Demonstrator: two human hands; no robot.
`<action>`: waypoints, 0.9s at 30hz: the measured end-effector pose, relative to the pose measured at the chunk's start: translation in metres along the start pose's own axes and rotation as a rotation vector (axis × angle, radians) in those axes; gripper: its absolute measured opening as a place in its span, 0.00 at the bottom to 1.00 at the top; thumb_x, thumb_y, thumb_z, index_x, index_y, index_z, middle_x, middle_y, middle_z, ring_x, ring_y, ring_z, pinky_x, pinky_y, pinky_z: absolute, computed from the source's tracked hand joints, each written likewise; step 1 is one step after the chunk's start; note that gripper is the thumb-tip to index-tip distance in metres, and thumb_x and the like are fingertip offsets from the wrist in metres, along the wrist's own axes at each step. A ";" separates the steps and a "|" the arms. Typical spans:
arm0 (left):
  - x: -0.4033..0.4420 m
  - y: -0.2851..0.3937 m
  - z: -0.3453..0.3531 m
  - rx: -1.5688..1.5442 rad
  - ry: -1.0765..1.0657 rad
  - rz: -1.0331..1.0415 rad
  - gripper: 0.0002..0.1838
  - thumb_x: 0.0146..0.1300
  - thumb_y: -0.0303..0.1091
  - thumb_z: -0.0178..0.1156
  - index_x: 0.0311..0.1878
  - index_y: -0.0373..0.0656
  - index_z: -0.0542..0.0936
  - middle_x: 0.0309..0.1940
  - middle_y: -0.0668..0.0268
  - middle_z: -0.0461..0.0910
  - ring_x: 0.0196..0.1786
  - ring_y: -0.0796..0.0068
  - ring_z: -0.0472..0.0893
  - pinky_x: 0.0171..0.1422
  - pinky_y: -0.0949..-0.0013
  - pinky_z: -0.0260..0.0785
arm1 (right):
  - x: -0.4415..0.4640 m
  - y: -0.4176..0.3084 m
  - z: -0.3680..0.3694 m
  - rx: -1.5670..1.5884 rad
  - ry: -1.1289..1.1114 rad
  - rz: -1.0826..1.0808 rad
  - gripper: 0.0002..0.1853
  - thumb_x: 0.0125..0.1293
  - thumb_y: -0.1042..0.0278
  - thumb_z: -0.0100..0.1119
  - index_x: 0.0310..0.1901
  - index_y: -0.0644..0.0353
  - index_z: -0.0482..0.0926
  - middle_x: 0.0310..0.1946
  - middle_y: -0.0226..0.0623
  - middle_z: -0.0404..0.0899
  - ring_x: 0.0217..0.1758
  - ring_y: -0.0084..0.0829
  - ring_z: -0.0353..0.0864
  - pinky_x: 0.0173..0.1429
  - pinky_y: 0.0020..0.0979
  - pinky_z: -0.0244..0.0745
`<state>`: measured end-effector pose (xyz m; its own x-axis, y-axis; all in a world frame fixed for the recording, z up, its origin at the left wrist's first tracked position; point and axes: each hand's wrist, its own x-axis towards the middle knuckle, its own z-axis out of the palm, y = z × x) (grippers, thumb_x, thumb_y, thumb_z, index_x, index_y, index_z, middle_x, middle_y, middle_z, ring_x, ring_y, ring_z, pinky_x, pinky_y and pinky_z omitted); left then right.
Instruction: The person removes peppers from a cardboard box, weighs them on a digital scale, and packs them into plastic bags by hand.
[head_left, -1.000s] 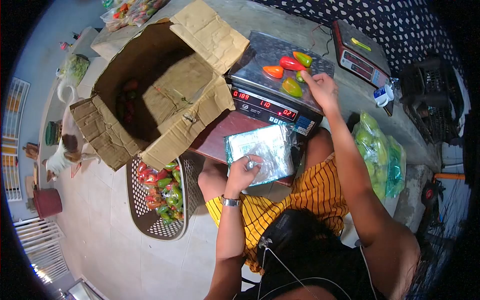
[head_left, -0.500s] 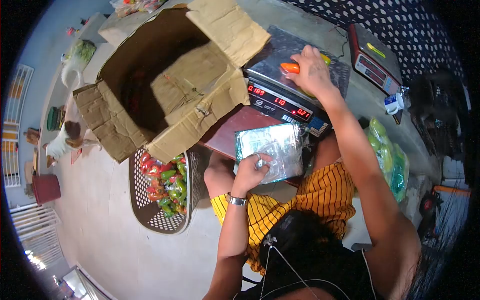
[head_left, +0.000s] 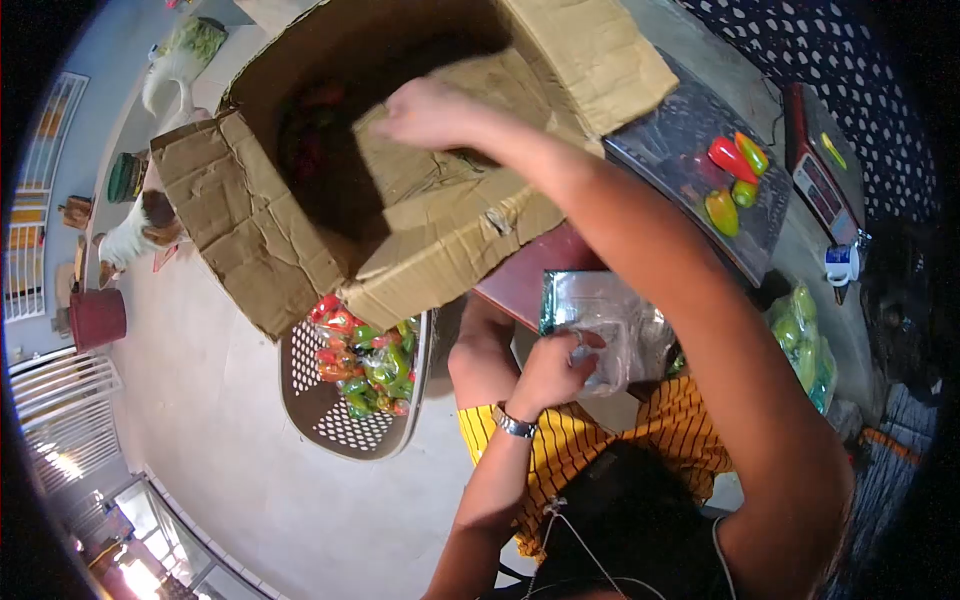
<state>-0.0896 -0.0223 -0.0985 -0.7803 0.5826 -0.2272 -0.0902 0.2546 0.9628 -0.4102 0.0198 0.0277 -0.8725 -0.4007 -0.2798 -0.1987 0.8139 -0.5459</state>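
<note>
My right hand (head_left: pixel 430 115), blurred by motion, reaches over the inside of a large open cardboard box (head_left: pixel 240 215); its fingers do not show clearly. Dark red shapes lie in the shadowed far corner of the box. Down by my lap, my left hand (head_left: pixel 560 372) has its fingers closed on a clear plastic bag (head_left: pixel 618 350). On the dark scale platform (head_left: pixel 665 140) rest several peppers: a red pepper (head_left: pixel 730 158), an orange-green pepper (head_left: pixel 752 153), a small green pepper (head_left: pixel 743 193) and a yellow-green pepper (head_left: pixel 721 212). My right forearm hides the scale's display.
A perforated basket (head_left: pixel 350 433) with bagged red and green peppers stands on the floor below the box. To the right are a second scale (head_left: pixel 822 190), a white mug (head_left: pixel 842 264) and a bag of green vegetables (head_left: pixel 800 330). A cat (head_left: pixel 145 235) is at left.
My right hand has left the peppers on the scale and moved left over the box. My left hand stays on the plastic bag. The head view has shifted, so things appear displaced.
</note>
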 end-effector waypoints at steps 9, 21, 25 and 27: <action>0.011 0.007 -0.020 -0.186 0.037 0.106 0.19 0.58 0.28 0.68 0.54 0.37 0.83 0.47 0.47 0.86 0.51 0.47 0.85 0.58 0.56 0.77 | 0.161 -0.052 0.141 -0.830 0.059 -0.306 0.35 0.65 0.60 0.58 0.72 0.70 0.69 0.76 0.49 0.66 0.82 0.44 0.58 0.84 0.50 0.47; 0.014 -0.008 -0.011 -0.115 -0.046 0.088 0.26 0.57 0.34 0.73 0.59 0.38 0.80 0.56 0.50 0.83 0.59 0.53 0.82 0.65 0.56 0.75 | 0.179 -0.010 0.194 -0.180 -0.044 -0.338 0.29 0.66 0.64 0.57 0.66 0.70 0.72 0.67 0.49 0.72 0.72 0.42 0.68 0.74 0.41 0.61; 0.009 0.004 -0.019 -0.123 0.032 0.097 0.23 0.57 0.31 0.72 0.56 0.39 0.82 0.53 0.49 0.84 0.55 0.48 0.83 0.60 0.57 0.76 | 0.154 -0.018 0.182 -0.327 -0.065 -0.376 0.26 0.65 0.64 0.57 0.62 0.69 0.76 0.61 0.50 0.78 0.66 0.42 0.76 0.68 0.40 0.70; 0.006 0.007 -0.016 -0.198 0.098 0.101 0.20 0.57 0.30 0.72 0.53 0.39 0.84 0.48 0.49 0.85 0.50 0.48 0.83 0.55 0.57 0.76 | 0.129 -0.030 0.161 -0.319 -0.135 -0.332 0.28 0.68 0.61 0.52 0.63 0.74 0.73 0.61 0.58 0.79 0.68 0.49 0.77 0.72 0.43 0.70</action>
<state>-0.1050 -0.0292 -0.0910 -0.8469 0.5176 -0.1222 -0.1206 0.0369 0.9920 -0.4448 -0.1235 -0.1191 -0.6771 -0.6947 -0.2427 -0.6022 0.7127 -0.3598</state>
